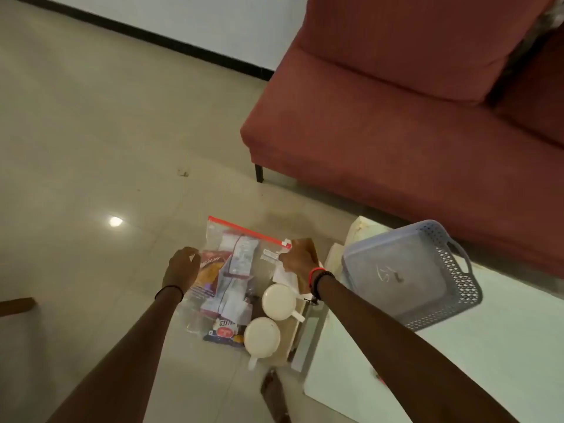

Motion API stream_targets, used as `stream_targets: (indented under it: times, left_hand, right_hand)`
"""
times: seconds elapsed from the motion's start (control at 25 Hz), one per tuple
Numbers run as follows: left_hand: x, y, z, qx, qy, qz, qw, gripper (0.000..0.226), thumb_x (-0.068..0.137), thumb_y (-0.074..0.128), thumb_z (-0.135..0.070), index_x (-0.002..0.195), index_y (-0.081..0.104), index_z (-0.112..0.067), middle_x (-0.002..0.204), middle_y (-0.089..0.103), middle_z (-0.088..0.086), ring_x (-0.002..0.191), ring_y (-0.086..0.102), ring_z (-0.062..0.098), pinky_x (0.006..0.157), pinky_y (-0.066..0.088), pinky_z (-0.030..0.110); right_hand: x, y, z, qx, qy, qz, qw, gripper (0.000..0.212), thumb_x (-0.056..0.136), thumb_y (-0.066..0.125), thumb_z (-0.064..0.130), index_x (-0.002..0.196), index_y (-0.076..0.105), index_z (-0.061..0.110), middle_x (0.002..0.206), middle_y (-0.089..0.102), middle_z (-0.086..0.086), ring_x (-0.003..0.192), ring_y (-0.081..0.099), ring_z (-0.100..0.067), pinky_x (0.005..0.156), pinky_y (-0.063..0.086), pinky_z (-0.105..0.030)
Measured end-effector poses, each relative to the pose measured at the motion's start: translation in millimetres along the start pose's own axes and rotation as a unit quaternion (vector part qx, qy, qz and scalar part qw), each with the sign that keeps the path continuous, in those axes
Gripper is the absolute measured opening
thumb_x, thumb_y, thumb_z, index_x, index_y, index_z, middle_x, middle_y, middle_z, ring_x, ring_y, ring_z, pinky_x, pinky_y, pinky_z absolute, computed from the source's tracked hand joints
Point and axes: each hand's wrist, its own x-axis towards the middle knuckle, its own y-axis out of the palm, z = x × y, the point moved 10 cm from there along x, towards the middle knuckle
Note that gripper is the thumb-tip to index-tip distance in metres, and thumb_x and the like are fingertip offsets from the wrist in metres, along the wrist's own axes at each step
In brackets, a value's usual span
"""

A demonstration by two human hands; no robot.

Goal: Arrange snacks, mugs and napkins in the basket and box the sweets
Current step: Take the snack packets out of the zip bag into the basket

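Observation:
A clear zip bag (241, 248) with a red seal strip hangs over the floor, and several snack packets show through it. My left hand (181, 265) grips the bag's left edge. My right hand (300, 259) grips its right side near the white slider. Two cream mugs (279, 300) (262, 336) stand upside down just below the bag, beside white napkins (285, 277). A grey perforated basket (412, 271) sits tilted on the white table (503, 361) to the right of my right arm.
A red sofa (412, 117) fills the upper right, its dark leg near the bag. Glossy beige floor tiles spread to the left. A wooden piece (16, 305) shows at the left edge. My foot (274, 395) is below the mugs.

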Motion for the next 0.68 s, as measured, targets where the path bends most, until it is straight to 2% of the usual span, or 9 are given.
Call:
stream_targets:
  times: [0.08,0.16,0.24,0.32,0.4,0.48,0.56,0.6,0.68]
  left_hand:
    - [11.3,9.6,23.6,-0.024,-0.053,0.009,0.998,0.046,0.094,0.049,-0.022,0.133,0.044,0.003,0.140,0.044,0.024,0.130,0.042,0.036,0.109,0.030,0.041]
    - [22.1,25.1,43.0,-0.045,-0.091,0.037,0.994,0.059,0.094,0.050,-0.032,0.138,0.035,0.005,0.145,0.038,0.025,0.134,0.036,0.037,0.110,0.028,0.042]
    - [32.2,38.6,51.8,-0.052,-0.096,0.063,0.992,0.059,0.093,0.046,-0.041,0.127,0.048,0.007,0.133,0.050,0.029,0.125,0.046,0.040,0.102,0.036,0.043]
    - [42.5,40.5,52.3,-0.080,-0.085,0.062,0.991,0.055,0.093,0.044,-0.043,0.110,0.060,0.008,0.115,0.062,0.028,0.111,0.055,0.042,0.094,0.043,0.044]
    - [53.8,39.8,57.9,-0.105,-0.097,0.045,0.989,0.046,0.093,0.049,-0.036,0.111,0.062,0.005,0.116,0.064,0.025,0.112,0.056,0.040,0.100,0.044,0.046]
    - [60.6,38.8,57.9,-0.119,-0.093,0.044,0.988,0.030,0.089,0.058,-0.023,0.098,0.069,0.004,0.107,0.067,0.025,0.107,0.059,0.039,0.096,0.045,0.044]
    - [63.8,35.3,60.7,-0.142,-0.092,0.036,0.985,0.017,0.084,0.060,-0.007,0.090,0.072,0.002,0.099,0.070,0.022,0.100,0.062,0.036,0.088,0.047,0.037]
    - [64.3,32.3,62.3,-0.153,-0.094,0.028,0.983,0.018,0.083,0.059,-0.003,0.094,0.072,0.004,0.101,0.071,0.022,0.102,0.063,0.036,0.089,0.047,0.035]
    - [60.7,24.8,65.4,-0.174,-0.105,0.013,0.979,0.021,0.082,0.057,0.002,0.098,0.071,0.005,0.107,0.070,0.021,0.107,0.062,0.035,0.094,0.046,0.035]
  right_hand:
    - [16.1,20.8,-1.4,-0.015,0.012,0.024,1.000,0.022,0.093,0.042,0.010,0.071,0.043,0.014,0.066,0.037,-0.002,0.057,0.035,-0.013,0.056,0.031,-0.017]
    - [34.2,35.6,-10.1,-0.004,0.052,0.026,0.998,0.023,0.092,0.042,0.006,0.069,0.046,0.009,0.063,0.035,-0.001,0.054,0.032,-0.011,0.050,0.027,-0.018]
    - [47.5,46.3,-14.3,0.026,0.073,0.018,0.997,0.015,0.091,0.041,0.004,0.080,0.052,0.004,0.062,0.036,-0.002,0.054,0.033,-0.012,0.051,0.029,-0.021]
    - [56.9,53.1,-12.5,0.051,0.084,0.019,0.995,0.021,0.093,0.040,0.004,0.073,0.047,0.007,0.063,0.035,-0.002,0.055,0.034,-0.012,0.055,0.032,-0.024]
    - [66.7,56.5,-14.0,0.078,0.098,0.020,0.992,0.029,0.092,0.039,0.003,0.065,0.040,0.011,0.062,0.037,-0.002,0.055,0.035,-0.011,0.052,0.032,-0.021]
    - [74.2,60.1,-21.7,0.092,0.119,0.011,0.989,0.032,0.091,0.041,0.001,0.062,0.036,0.013,0.063,0.037,-0.003,0.055,0.037,-0.012,0.050,0.032,-0.020]
    - [75.7,64.8,-24.2,0.114,0.137,-0.012,0.984,0.015,0.089,0.046,-0.001,0.074,0.049,0.004,0.073,0.043,-0.005,0.065,0.045,-0.017,0.056,0.037,-0.023]
    - [73.1,65.4,-22.1,0.131,0.141,-0.028,0.981,0.010,0.088,0.047,-0.001,0.092,0.055,-0.003,0.083,0.046,-0.009,0.075,0.048,-0.021,0.060,0.038,-0.025]
    - [72.4,67.8,-21.3,0.149,0.142,-0.050,0.977,0.036,0.086,0.047,-0.004,0.121,0.051,-0.011,0.092,0.046,-0.012,0.084,0.049,-0.021,0.055,0.037,-0.025]
